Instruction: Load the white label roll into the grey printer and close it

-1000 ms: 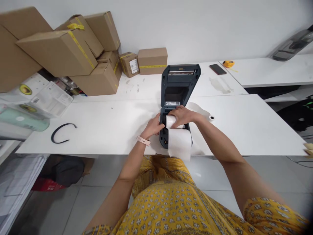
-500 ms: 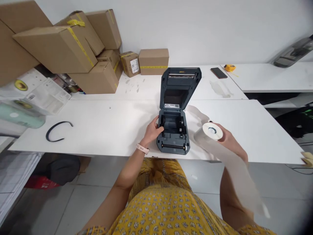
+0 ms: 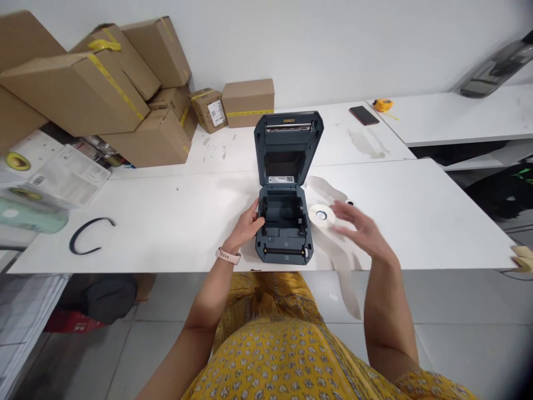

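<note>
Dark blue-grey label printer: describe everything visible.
The dark blue-grey, plastic-looking label printer sits upright on the white table, its lid raised, showing a metallic bar and small white sticker. The bay is open, without a roll; a thin black roller crosses the front. The left hand holds its left side, thumb over the rim.

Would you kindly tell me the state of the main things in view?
Printer: lid up, no roll inside.
Paper roll: end up beside printer, partly unwound.
Left hand: gripping printer's edge.
Right hand: open beside the roll, contact unclear.
Phone: lying flat, dark.
Tape measure: tape partly out.
Wristband: worn, fastened.
Wide box: taped shut.
</note>
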The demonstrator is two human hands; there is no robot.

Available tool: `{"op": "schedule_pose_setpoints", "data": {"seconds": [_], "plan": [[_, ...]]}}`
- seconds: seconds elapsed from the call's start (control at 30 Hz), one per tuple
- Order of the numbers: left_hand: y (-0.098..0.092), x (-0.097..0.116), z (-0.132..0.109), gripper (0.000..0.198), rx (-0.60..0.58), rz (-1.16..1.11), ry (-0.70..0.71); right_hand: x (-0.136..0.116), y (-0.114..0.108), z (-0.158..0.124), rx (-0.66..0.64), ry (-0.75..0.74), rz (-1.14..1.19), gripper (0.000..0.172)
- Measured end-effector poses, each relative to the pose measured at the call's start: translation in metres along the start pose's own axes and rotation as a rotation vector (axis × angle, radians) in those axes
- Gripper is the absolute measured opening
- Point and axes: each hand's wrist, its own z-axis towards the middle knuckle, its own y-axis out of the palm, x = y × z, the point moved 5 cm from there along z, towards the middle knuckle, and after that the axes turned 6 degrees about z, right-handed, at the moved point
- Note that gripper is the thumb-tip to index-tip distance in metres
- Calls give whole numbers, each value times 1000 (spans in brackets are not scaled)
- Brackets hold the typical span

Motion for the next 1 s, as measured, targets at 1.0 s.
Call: {"op": "schedule_pose_setpoints", "data": {"seconds": [1.0], "plan": [[3,-3,2,87,-9,-44,-9,-137,89,38,-965,-171,-64,53]]}}
